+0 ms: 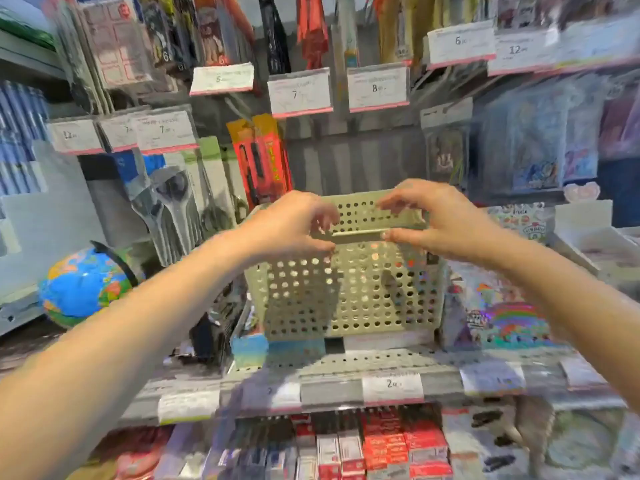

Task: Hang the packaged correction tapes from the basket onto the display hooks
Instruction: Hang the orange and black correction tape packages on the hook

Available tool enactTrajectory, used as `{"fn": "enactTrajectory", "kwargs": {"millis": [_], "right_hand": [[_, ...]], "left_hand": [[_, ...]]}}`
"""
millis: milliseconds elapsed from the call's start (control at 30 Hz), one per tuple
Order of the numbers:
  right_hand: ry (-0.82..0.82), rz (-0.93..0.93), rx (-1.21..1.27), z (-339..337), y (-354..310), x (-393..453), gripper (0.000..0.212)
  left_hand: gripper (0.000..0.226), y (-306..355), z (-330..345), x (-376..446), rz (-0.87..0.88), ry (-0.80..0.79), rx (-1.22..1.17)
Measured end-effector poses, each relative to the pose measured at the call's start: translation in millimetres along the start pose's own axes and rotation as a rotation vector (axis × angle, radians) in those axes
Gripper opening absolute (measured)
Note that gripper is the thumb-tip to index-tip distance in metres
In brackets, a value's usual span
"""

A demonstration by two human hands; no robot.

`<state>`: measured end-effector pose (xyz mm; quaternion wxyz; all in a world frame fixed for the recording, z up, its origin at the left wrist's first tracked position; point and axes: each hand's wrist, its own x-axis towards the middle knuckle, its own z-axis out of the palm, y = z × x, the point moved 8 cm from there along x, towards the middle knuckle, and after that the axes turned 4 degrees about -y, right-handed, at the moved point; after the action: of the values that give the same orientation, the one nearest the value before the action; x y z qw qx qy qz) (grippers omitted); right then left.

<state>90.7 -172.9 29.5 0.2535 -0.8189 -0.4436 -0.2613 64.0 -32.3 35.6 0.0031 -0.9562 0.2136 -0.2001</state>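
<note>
A beige perforated basket stands on the shelf in the middle of the head view. Through its holes I see small coloured shapes, but I cannot make out any packaged correction tapes. My left hand hovers at the left end of the basket's near rim, its fingers curled and apart around the rim bar. My right hand is at the right end, thumb by the near rim and fingers spread over the opening. Both hands are blurred, and I see nothing held in either. Behind the basket is a bare grey backboard under price tags.
Packaged scissors and red-orange packs hang left of the basket. A globe sits low on the left. Sticker packs stand to the right. The perforated shelf edge carries price labels, with red boxes below.
</note>
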Motion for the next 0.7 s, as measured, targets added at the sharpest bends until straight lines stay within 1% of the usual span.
{"fn": "enactTrajectory", "kwargs": {"millis": [33,133,233,333,400,500,700], "right_hand": [[-0.042,-0.005,-0.024,5,2,7,0.039],[-0.202,0.032,-0.069,18,4,20,0.039],[-0.295,0.072,-0.025,26,8,27,0.027],[-0.392,0.073,0.014,33,10,31,0.014],[-0.444,0.08,0.022,36,11,33,0.012],[-0.503,0.083,0.037,39,10,35,0.01],[-0.541,0.007,0.032,39,9,40,0.009]], "left_hand": [[0.033,-3,3,4,-0.002,-0.062,-0.011],[0.027,-7,12,15,0.08,-0.166,-0.05],[0.017,-10,20,24,0.149,-0.243,-0.13],[0.009,-10,25,30,0.196,-0.258,-0.15],[0.012,-8,27,33,0.23,-0.258,-0.151],[0.013,-6,30,36,0.254,-0.301,-0.174],[0.023,-5,38,46,0.316,-0.439,-0.249]]}}
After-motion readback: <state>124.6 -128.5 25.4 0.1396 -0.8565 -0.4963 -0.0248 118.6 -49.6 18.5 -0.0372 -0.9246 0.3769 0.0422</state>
